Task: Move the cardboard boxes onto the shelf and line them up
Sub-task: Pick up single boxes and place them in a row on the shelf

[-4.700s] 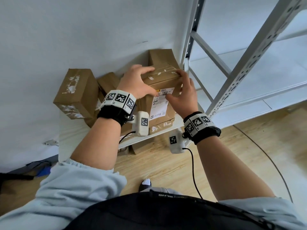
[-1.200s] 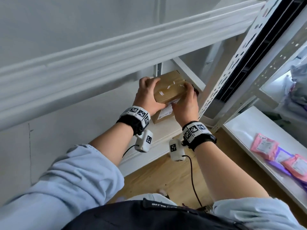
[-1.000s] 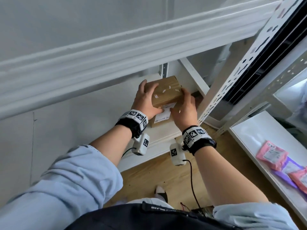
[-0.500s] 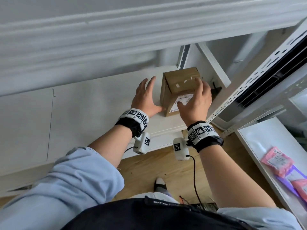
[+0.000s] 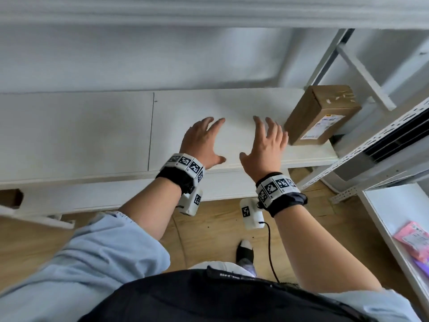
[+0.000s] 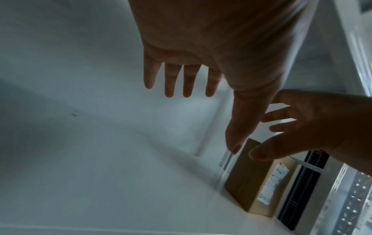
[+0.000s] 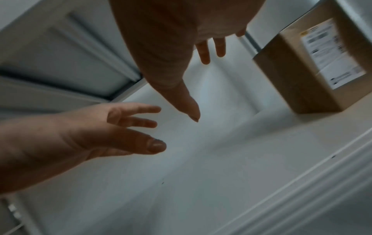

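A brown cardboard box (image 5: 321,113) with a white shipping label stands at the right end of the white shelf (image 5: 92,126), against the corner post. It also shows in the left wrist view (image 6: 255,179) and the right wrist view (image 7: 314,63). My left hand (image 5: 204,140) hovers over the shelf with fingers spread, holding nothing. To its right, my right hand (image 5: 264,145) is also open and empty, just left of the box and apart from it. In the wrist views both the left hand (image 6: 187,76) and the right hand (image 7: 201,52) show straight fingers.
A perforated metal upright (image 5: 362,145) and diagonal brace (image 5: 362,73) frame the shelf's right end. Another shelf (image 5: 394,205) at the right carries pink packets (image 5: 413,238). An upper shelf edge (image 5: 209,10) runs overhead. A brown box corner (image 5: 10,197) shows at far left below.
Both hands let go of the box, which now stands on the shelf's right end, and drew back to the left. The view shifted left, showing more bare shelf.
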A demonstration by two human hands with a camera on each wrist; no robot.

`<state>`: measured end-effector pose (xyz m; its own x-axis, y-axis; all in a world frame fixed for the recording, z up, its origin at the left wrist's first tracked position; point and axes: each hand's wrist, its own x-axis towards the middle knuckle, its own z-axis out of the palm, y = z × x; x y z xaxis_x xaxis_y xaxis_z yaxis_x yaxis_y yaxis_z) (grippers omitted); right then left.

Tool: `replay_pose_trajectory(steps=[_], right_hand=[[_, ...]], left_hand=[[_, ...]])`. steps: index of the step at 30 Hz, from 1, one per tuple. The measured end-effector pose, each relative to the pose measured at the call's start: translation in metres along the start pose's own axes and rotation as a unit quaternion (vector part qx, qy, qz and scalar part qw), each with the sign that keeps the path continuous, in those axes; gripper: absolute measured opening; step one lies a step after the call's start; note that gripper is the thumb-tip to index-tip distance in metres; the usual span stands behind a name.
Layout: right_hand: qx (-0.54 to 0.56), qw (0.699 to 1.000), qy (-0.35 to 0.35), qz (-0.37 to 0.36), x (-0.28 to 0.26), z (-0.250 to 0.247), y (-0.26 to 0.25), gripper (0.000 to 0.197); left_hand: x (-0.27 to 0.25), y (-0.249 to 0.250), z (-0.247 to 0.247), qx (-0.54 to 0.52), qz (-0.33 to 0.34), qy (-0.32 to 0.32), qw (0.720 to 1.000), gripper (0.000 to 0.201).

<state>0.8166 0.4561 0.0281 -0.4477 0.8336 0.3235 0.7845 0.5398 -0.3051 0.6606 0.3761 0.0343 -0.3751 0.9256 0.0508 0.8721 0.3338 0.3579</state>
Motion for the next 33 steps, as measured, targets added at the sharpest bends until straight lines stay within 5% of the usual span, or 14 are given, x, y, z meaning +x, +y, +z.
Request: replay_pose_trajectory(steps=[8, 17, 33], right_hand=[[-0.018, 0.991, -0.078, -0.110, -0.077, 0.029, -0.151, 0.089], [0.007, 0.967, -0.108, -0.230, -0.123, 0.053, -0.283, 0.083], [0.154, 0.905, -0.162, -0.361, -0.134, 0.131, -0.475, 0.074]], left_hand=[[-0.121, -0.123, -0.064, 0.097, -0.101, 0.012, 0.990, 0.104], [-0.228, -0.220, -0.107, 0.093, -0.238, 0.048, 0.966, 0.102], [-0.306, -0.376, -0.160, 0.090, -0.370, 0.098, 0.919, 0.095]])
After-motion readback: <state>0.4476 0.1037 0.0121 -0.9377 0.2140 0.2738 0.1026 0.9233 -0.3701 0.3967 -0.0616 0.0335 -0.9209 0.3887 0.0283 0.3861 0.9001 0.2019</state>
